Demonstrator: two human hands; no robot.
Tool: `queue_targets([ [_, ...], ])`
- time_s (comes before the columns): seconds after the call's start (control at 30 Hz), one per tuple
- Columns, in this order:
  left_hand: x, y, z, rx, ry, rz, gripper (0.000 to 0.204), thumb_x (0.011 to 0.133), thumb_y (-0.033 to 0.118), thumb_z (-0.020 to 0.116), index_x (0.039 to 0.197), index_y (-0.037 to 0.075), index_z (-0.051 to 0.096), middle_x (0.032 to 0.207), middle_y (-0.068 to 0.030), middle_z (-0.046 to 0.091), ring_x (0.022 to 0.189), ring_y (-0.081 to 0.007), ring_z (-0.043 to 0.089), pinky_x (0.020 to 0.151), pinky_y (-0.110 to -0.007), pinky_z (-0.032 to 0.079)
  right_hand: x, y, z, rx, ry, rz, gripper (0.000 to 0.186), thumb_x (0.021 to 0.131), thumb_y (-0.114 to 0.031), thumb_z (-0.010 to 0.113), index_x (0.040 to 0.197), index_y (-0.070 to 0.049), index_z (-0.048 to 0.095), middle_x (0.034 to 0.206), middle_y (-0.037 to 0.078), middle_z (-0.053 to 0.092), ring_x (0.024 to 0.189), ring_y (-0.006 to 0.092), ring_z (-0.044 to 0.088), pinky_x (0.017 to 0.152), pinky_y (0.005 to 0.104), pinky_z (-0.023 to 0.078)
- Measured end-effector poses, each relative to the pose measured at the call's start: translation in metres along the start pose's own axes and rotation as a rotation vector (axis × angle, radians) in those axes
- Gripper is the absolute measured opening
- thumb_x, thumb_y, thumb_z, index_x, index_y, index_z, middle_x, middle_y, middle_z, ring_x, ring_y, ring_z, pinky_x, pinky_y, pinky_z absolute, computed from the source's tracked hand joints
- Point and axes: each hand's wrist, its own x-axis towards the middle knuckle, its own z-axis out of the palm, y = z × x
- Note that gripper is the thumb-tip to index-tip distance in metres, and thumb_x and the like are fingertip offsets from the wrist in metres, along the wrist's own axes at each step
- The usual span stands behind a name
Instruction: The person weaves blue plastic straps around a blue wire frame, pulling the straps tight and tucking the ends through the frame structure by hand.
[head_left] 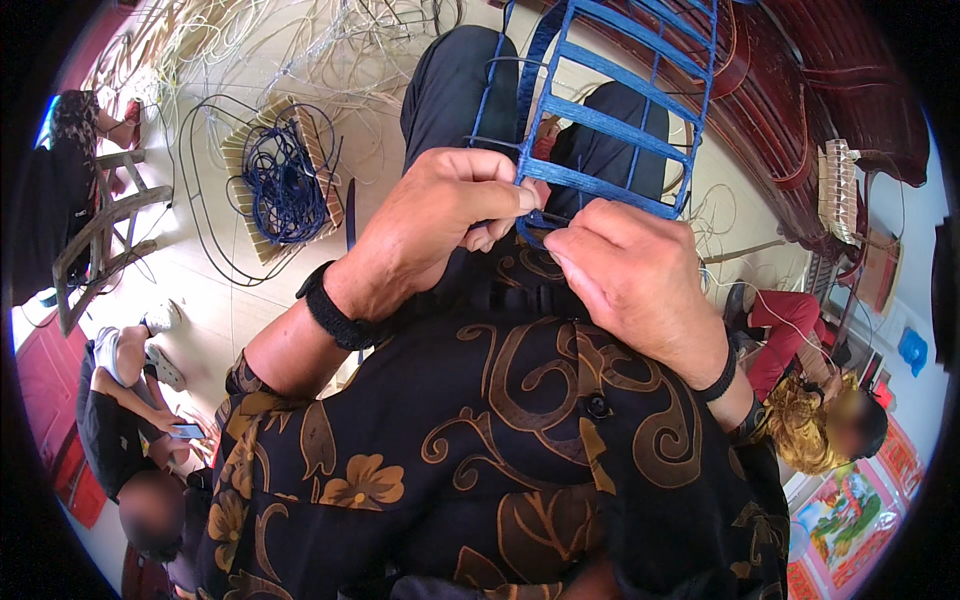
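A blue open frame (615, 124) of wrapped bars and thin rods rests over my knees, its near corner between my hands. My left hand (430, 215) is closed on that corner, thumb and index finger pinching the frame at its edge. Just right of it, my right hand (635, 275) is closed, its fingertips together beside a small loop of blue strand (530, 236) at the corner. That strand appears to run into the right fingers, though their grip hides its end. Flat blue strips are wound tightly around the frame's crossbars.
A square woven tray (245, 205) with a tangle of blue strands (285, 190) lies on the floor to the left. Pale loose strands (300, 55) spread beyond it. A wooden stool (110, 225) and seated people are at the sides. Dark red carved furniture (770, 120) stands at far right.
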Motion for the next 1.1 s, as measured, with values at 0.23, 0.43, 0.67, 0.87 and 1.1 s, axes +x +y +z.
queue_targets([
  [0.23,-0.004,-0.001,-0.003,-0.135,0.007,0.006,0.012,0.090,0.004,0.059,0.092,-0.006,0.067,0.076,-0.0067,0.064,0.057,-0.0111,0.051,0.054,-0.024,0.039,-0.001,0.002,0.007,-0.049,0.028,-0.033,0.015,0.070,-0.008,0.076,0.080,-0.008,0.064,0.075,0.003,0.054,0.065,0.0198,0.061,0.054,0.0324,0.049],
  [0.43,-0.005,-0.001,-0.005,-0.099,0.003,-0.001,0.014,0.091,0.003,0.058,0.093,-0.006,0.068,0.079,-0.0067,0.065,0.060,-0.0113,0.053,0.057,-0.023,0.041,-0.002,0.003,0.008,0.030,0.082,-0.043,0.020,0.074,-0.020,0.076,0.075,-0.009,0.059,0.076,0.005,0.049,0.068,0.0207,0.059,0.056,0.0333,0.050],
  [0.67,-0.003,-0.002,-0.006,-0.144,-0.012,0.003,0.011,0.091,0.004,0.060,0.094,-0.004,0.067,0.078,-0.0049,0.064,0.063,-0.0093,0.056,0.058,-0.022,0.042,0.006,0.005,0.011,0.110,0.238,-0.015,0.029,0.071,-0.009,0.080,0.093,-0.003,0.064,0.089,0.008,0.061,0.075,0.0245,0.064,0.063,0.0336,0.053],
  [0.87,-0.004,-0.002,-0.008,-0.109,-0.003,-0.009,0.008,0.090,0.004,0.062,0.093,-0.003,0.066,0.074,-0.0041,0.063,0.062,-0.0095,0.055,0.058,-0.023,0.042,0.012,0.008,0.026,0.073,0.297,-0.049,0.018,0.069,-0.002,0.074,0.083,-0.005,0.063,0.077,0.004,0.055,0.065,0.0196,0.061,0.052,0.0306,0.052],
  [1.1,-0.004,0.007,-0.006,-0.015,-0.079,-0.044,0.017,0.095,0.008,0.055,0.096,-0.005,0.065,0.085,-0.0036,0.064,0.071,-0.0086,0.056,0.064,-0.023,0.043,0.011,0.011,0.032,0.067,0.348,-0.111,0.011,0.073,-0.011,0.064,0.081,-0.007,0.059,0.078,0.004,0.051,0.075,0.0195,0.059,0.054,0.0317,0.052],
])
